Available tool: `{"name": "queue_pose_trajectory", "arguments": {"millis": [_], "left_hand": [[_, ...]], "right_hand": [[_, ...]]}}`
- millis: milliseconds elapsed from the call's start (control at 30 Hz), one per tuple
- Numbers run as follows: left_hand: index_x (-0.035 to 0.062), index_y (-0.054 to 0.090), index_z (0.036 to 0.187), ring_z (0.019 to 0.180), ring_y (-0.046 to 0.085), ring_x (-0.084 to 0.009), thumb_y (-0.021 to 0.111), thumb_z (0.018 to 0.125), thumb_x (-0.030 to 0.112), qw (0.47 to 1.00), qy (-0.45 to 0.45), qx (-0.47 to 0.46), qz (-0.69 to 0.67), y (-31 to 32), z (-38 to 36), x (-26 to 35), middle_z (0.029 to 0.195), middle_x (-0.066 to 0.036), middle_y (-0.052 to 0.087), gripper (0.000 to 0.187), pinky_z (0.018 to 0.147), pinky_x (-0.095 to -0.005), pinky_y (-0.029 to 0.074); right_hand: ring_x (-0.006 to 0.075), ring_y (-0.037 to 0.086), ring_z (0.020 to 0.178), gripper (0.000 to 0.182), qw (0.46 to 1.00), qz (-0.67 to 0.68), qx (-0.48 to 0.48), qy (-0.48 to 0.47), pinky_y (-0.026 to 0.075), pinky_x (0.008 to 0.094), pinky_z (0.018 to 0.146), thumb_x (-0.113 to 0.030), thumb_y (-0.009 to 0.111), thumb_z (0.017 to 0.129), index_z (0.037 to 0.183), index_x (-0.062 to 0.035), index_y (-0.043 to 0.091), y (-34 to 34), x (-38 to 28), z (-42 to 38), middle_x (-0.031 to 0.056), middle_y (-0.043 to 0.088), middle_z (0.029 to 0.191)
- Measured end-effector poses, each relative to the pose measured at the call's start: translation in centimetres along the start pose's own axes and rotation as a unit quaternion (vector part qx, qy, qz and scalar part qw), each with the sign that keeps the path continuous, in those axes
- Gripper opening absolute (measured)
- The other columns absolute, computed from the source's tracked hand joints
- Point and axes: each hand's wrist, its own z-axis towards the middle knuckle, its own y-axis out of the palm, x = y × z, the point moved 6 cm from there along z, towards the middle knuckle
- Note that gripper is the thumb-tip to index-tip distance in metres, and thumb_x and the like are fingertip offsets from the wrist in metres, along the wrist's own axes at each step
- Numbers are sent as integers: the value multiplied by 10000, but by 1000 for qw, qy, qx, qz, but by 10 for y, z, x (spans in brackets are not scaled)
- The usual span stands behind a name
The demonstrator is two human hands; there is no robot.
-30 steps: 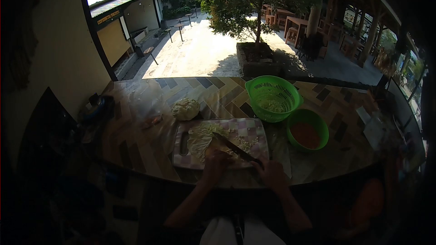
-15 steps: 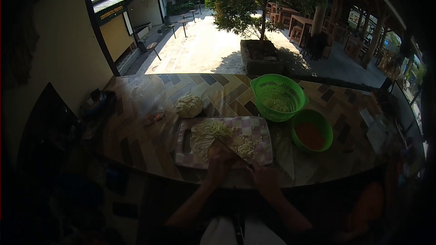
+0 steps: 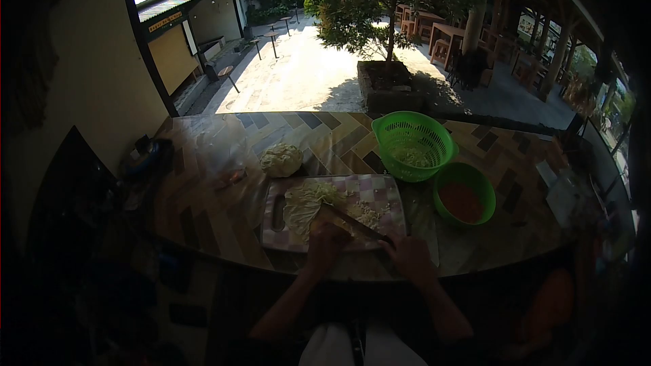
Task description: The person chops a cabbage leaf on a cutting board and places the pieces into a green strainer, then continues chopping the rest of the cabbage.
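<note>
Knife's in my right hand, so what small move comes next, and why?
Probably a short slice: the knife in your right hand angles close to your left hand, which is at the edge of broad cabbage leaves beside chopped bits.

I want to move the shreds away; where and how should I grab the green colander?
I'd grip the green colander by the two tabs jutting from its rim, far left and right, coming from above: the green bowl crowds its near right side. Keep it level, since shredded cabbage lies inside.
</note>
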Motion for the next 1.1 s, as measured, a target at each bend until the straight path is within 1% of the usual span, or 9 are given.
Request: {"name": "queue_pose_trajectory", "arguments": {"millis": [133, 233, 333, 533, 633, 833, 933, 1033, 1100], "left_hand": [[4, 697, 840, 870, 643, -298, 745, 714, 48, 999, -27, 33, -10, 1, -1, -7, 871, -127, 667, 142, 795, -398, 502], [13, 698, 862, 893, 637, -311, 733, 726, 46, 998, -33, 21, -55, 2, -1, -1, 915, -125, 659, 144, 808, -406, 500], [17, 709, 881, 905, 636, -306, 715, 735, 33, 1000, -10, -3, -10, 3, -1, 0, 900, -118, 666, 147, 817, -401, 501], [38, 724, 892, 908, 641, -289, 717, 744, 41, 1000, 6, 20, -16, 1, 2, -7, 920, -117, 687, 149, 802, -380, 510], [49, 725, 940, 946, 639, -287, 723, 754, 45, 998, -59, 14, -21, 1, 6, -9, 985, -125, 686, 186, 826, -384, 511], [24, 698, 1056, 1021, 621, -316, 729, 762, 60, 1000, 1, -26, -15, 16, 20, -1, 1099, -163, 656, 298, 884, -408, 498], [11, 702, 1062, 1041, 610, -314, 719, 779, 55, 996, 57, -58, 19, 36, 26, -14, 1134, -155, 648, 288, 898, -386, 486], [3, 698, 1047, 1092, 576, -345, 676, 814, 70, 997, -2, -77, -20, 37, 28, -4, 1089, -176, 658, 243, 931, -423, 459], [-4, 697, 1038, 1083, 579, -347, 660, 828, 69, 997, 7, -76, -19, 36, 32, -4, 1087, -180, 658, 225, 921, -419, 463]], "right_hand": [[340, 673, 711, 299, 1000, -27, -6, -8, 528, 465, 618, -395, 520, 954, 1045, -115, 575, 15, -1, -2, 132, 665, 745], [337, 669, 697, 285, 999, -18, 6, -44, 527, 458, 614, -387, 522, 953, 1023, -116, 578, 15, 0, 1, 129, 666, 743], [334, 666, 687, 300, 998, 6, 9, -55, 521, 451, 612, -403, 545, 938, 1024, -124, 614, 10, 11, 7, 126, 654, 701], [341, 661, 686, 351, 990, 127, 68, -2, 506, 441, 625, -434, 582, 913, 1048, -122, 669, -8, 30, 5, 139, 640, 670], [353, 660, 709, 343, 984, 160, 70, 31, 502, 450, 633, -421, 573, 924, 1039, -109, 659, -15, 31, 2, 153, 652, 703], [426, 639, 835, 349, 976, 187, 89, 63, 492, 507, 716, -350, 512, 963, 1125, -50, 582, 15, 37, 3, 232, 660, 852], [439, 619, 931, 340, 970, 198, 47, 135, 484, 502, 766, -294, 492, 978, 1170, -17, 536, 21, 25, -1, 257, 653, 955], [459, 608, 938, 354, 968, 193, 51, 150, 477, 524, 779, -281, 467, 984, 1205, -8, 509, 13, 7, -3, 275, 646, 970], [451, 613, 933, 354, 971, 184, 65, 137, 478, 523, 784, -277, 462, 983, 1217, -14, 506, 17, 7, 1, 267, 649, 980]]}}
